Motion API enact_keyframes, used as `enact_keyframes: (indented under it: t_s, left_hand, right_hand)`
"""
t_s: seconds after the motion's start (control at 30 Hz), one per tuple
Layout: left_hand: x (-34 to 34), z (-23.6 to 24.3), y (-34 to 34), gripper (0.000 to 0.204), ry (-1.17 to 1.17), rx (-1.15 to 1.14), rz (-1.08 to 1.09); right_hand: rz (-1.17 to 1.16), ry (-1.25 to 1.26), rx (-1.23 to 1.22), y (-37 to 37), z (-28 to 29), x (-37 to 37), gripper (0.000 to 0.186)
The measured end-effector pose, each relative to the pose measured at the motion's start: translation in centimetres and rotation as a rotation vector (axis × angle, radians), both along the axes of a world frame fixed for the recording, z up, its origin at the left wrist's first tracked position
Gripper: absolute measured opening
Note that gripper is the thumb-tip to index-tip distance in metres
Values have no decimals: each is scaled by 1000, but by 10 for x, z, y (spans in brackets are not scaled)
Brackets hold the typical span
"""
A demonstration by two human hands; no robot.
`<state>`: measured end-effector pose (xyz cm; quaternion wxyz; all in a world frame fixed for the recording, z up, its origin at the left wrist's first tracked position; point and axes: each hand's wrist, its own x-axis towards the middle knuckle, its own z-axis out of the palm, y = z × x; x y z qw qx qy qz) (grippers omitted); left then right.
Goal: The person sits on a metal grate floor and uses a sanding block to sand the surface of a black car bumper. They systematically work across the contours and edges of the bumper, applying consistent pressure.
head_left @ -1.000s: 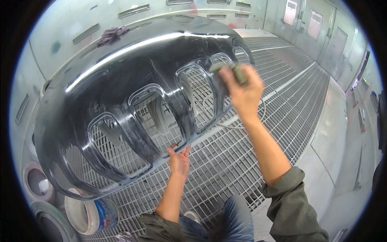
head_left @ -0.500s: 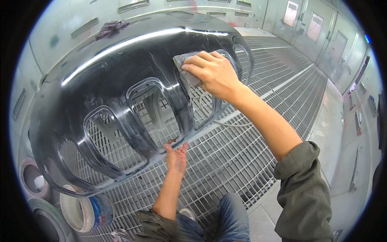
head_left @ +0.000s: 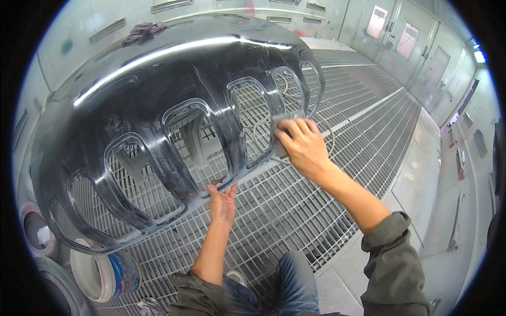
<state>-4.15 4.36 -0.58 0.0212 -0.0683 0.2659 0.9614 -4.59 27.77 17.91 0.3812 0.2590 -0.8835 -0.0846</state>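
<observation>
Panel [head_left: 174, 79] sits ahead of us, filling left and centre of the view, above the floor grating [head_left: 263, 210]; we can't see what carries it; black and glossy up top with a bright light streak, dull and scuffed grey around the slots, bars between them running down to the lower edge. Our left hand [head_left: 222, 204] comes up from below and has the lower edge between thumb and fingers, under a middle slot; grip looks closed on the edge, though part of it is hidden behind the rim. Our right hand [head_left: 307, 145] has the grey pad [head_left: 280, 138], fingers bent over its face, no gap that we can see; pad lies over the low end of a bar right of our left hand, looks to be against it, slightly blurred, so contact pressure we can't tell. Crumpled dark rag [head_left: 143, 33] lies on the panel's far top edge; pale hose [head_left: 332, 145] curves over the grating behind our right hand; bucket [head_left: 120, 276], blue outside, tilts open just below the panel's left end; pink-rimmed tub [head_left: 39, 231] is near it, at far left; another rag [head_left: 151, 307] is on the floor by the bucket; doors [head_left: 408, 42] with windows stand at upper right.
</observation>
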Motion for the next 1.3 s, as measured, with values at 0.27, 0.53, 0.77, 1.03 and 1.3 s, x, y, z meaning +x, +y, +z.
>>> enact_keyframes:
  t_s: [0.27, 0.53, 0.77, 1.03, 1.3]
  left_hand:
    - [-2, -4, 3, 66, 92, 33, -39]
    - [2, -5, -8, 70, 91, -42, -62]
    - [2, -3, -12, 77, 121, -53, -115]
    - [5, 11, -10, 78, 101, -72, -109]
    - [7, 21, -1, 76, 55, -11, -85]
  right_hand:
    - [-48, -199, -854, 3, 67, -49, 26]
    - [-79, -3, -1000, -40, 26, -76, 39]
    - [46, 143, -1463, -56, -81, -53, 20]
    - [-51, 222, -1491, -65, -136, -45, 18]
    - [-73, 298, -1265, -55, -143, -44, 16]
